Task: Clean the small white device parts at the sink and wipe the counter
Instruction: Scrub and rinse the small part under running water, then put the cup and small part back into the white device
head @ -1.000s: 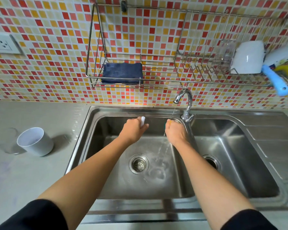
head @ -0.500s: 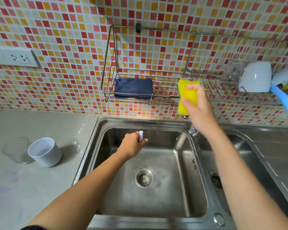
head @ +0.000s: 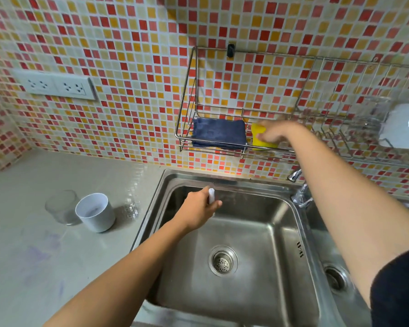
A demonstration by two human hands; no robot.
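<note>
My left hand (head: 198, 210) grips a small white device part (head: 211, 195) over the far left corner of the left sink basin (head: 265, 234). Only the part's upper end shows above my fingers. My right hand (head: 273, 132) reaches up to the wire wall rack (head: 187, 109) and holds a yellow sponge (head: 257, 138) standing in the rack, just right of a folded dark blue cloth (head: 219, 133). A white cup (head: 95, 215) and a clear glass (head: 62, 206) stand on the grey counter (head: 33, 256) left of the sink.
The tap (head: 298, 190) stands between the two basins, under my right forearm. The rack's right part holds a glass (head: 373, 116) and a white bowl (head: 404, 126). A double wall socket (head: 57, 86) sits above the counter. Faint purple smears mark the counter.
My right hand rose from the basin with the yellow sponge and carried it left into the wall rack beside the blue cloth. My left hand stayed over the basin with the white part.
</note>
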